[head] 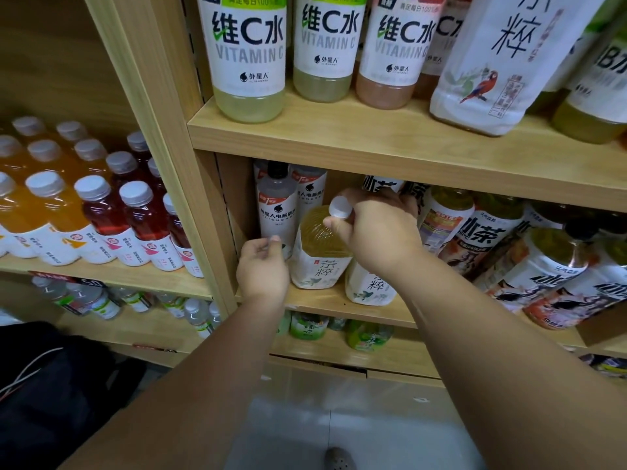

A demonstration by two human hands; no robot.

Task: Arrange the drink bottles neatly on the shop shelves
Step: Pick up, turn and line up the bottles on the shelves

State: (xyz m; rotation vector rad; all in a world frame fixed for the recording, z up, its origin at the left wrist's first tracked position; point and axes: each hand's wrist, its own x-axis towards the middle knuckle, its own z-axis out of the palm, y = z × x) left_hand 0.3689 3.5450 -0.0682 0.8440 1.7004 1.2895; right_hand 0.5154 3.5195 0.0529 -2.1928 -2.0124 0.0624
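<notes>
A pale-green tea bottle with a white cap and white label stands tilted on the middle wooden shelf. My right hand grips it round the neck just under the cap. My left hand hovers to the bottle's left with fingers loosely curled, holding nothing, in front of a clear electrolyte bottle. A second tea bottle stands under my right wrist, mostly hidden.
Vitamin C bottles and a leaning white parrot-label bottle fill the upper shelf. Several tea bottles with dark lettering crowd the right of the middle shelf. Orange and red drinks fill the left unit. Green tea bottles sit below.
</notes>
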